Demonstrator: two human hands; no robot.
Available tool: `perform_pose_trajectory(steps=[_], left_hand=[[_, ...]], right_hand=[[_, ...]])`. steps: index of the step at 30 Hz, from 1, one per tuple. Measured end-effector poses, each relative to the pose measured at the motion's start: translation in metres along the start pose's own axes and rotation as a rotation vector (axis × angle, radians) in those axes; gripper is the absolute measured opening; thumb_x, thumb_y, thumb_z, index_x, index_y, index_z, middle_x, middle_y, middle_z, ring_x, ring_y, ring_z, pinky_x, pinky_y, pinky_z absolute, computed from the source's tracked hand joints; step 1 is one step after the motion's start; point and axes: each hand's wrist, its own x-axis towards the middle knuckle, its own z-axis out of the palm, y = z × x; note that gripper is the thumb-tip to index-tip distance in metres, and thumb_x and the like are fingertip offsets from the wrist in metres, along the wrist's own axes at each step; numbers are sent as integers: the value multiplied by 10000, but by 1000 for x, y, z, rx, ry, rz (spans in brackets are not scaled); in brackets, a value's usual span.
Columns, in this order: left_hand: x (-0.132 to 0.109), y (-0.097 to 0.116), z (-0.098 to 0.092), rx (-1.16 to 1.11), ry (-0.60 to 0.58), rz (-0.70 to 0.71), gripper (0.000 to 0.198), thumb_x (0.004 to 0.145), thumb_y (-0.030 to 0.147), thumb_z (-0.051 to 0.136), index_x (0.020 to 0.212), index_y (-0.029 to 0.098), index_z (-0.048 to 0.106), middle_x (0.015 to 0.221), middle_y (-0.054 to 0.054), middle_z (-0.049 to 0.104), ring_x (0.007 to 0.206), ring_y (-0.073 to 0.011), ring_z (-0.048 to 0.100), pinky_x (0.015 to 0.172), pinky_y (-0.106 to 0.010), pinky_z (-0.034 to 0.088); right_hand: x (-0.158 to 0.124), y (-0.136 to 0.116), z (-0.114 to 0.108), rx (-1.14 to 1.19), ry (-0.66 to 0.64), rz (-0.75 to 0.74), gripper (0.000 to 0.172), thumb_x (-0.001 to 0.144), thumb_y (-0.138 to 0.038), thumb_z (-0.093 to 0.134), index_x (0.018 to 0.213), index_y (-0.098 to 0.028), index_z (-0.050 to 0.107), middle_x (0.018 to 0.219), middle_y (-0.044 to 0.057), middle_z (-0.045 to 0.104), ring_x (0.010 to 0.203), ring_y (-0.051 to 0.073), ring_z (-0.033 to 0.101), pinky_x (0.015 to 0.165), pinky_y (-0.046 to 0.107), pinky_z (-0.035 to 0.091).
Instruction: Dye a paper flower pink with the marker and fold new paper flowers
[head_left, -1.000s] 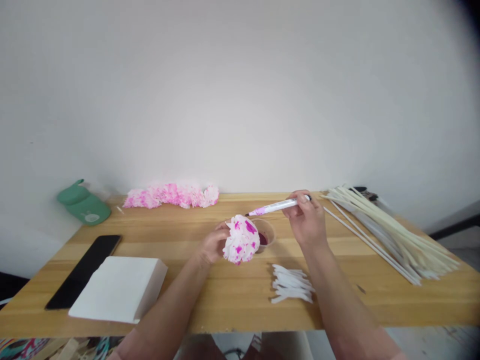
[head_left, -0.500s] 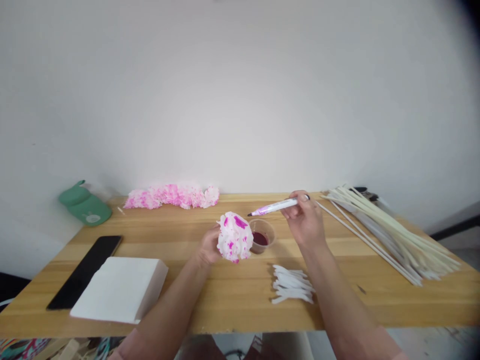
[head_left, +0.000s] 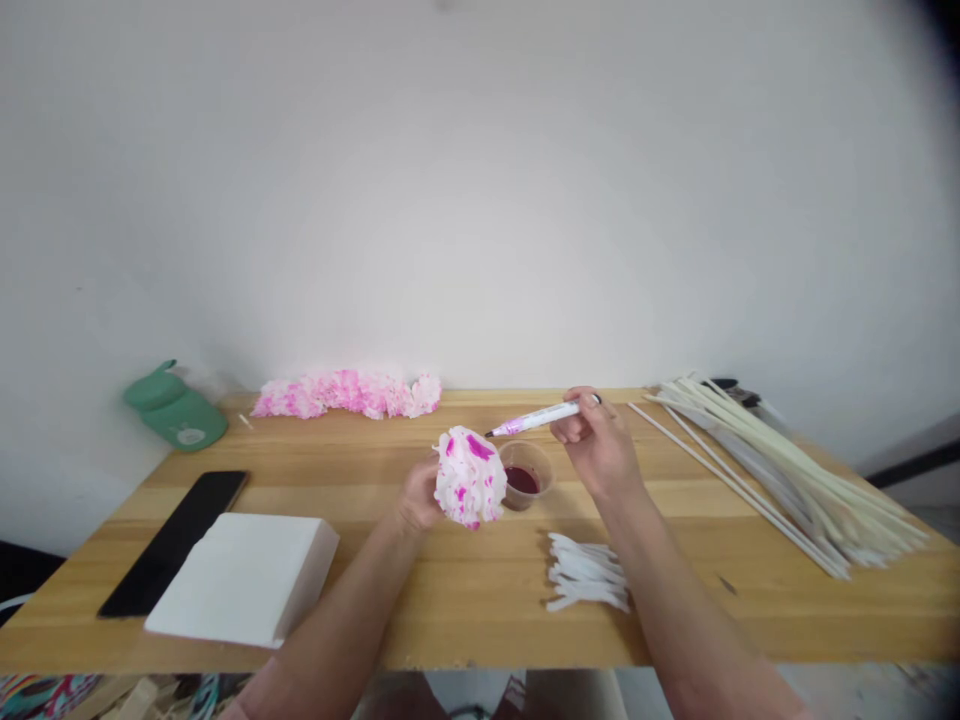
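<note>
My left hand is closed on a ruffled white paper flower splashed with magenta; the flower hides most of the fingertips. In my right hand is a white marker pen with purple stains, held by its rear end. Its dark tip points left, close to the flower's upper right edge; I cannot tell whether they touch. Just right of the flower, a clear plastic cup with dark red liquid stands on the table, partly hidden by the petals. White strips lie in a small pile nearer me.
Pink-and-white paper flowers line the wall. At left are a green bottle, a black phone and a white stack of paper. Long pale sticks lie at right on the wooden table.
My right hand has moved left with the marker, bringing its tip nearer the flower. My left hand and the flower have hardly moved.
</note>
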Motion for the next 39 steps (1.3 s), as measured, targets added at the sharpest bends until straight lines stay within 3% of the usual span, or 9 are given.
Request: perform_pose_trajectory(steps=[5, 14, 22, 25, 32, 39], left_hand=[[0, -1, -3, -37, -5, -6, 217, 640, 204, 744, 830, 111, 701, 777, -72, 720, 692, -198, 670, 798, -346, 510], [4, -2, -12, -126, -42, 22, 341, 642, 201, 694, 974, 129, 668, 962, -112, 722, 952, -291, 674, 949, -434, 466], [4, 0, -8, -138, -84, -6, 412, 639, 209, 667, 1042, 129, 648, 945, -96, 717, 942, -274, 673, 934, -412, 469], [5, 0, -8, -144, -101, 49, 379, 662, 201, 636, 1034, 132, 654, 964, -100, 715, 911, -258, 678, 895, -390, 476], [7, 5, 4, -282, 22, 64, 282, 702, 195, 579, 958, 139, 681, 914, -94, 731, 869, -232, 685, 811, -347, 505], [7, 8, 15, -381, 93, 125, 238, 757, 208, 511, 909, 153, 686, 896, -107, 725, 809, -236, 673, 857, -410, 480]], right_hand=[[-1, 0, 0, 4, -7, 4, 194, 776, -391, 705, 770, -200, 668, 471, -57, 403, 470, 69, 379, 489, 218, 330], [1, -2, -2, 37, 2, -9, 195, 782, -381, 701, 761, -190, 667, 462, -61, 395, 456, 58, 363, 480, 209, 332], [0, 0, -1, 22, 0, 8, 180, 780, -366, 704, 770, -190, 669, 463, -59, 401, 462, 59, 378, 483, 204, 329], [2, -2, -1, 40, 14, -8, 172, 784, -359, 697, 774, -190, 670, 464, -61, 392, 460, 60, 365, 482, 204, 329], [3, -2, -4, 49, -2, -6, 165, 781, -350, 699, 774, -189, 662, 471, -62, 396, 459, 60, 354, 478, 205, 327], [3, 1, -3, -3, -15, -10, 181, 779, -365, 701, 759, -194, 647, 475, -64, 388, 459, 63, 350, 477, 212, 336]])
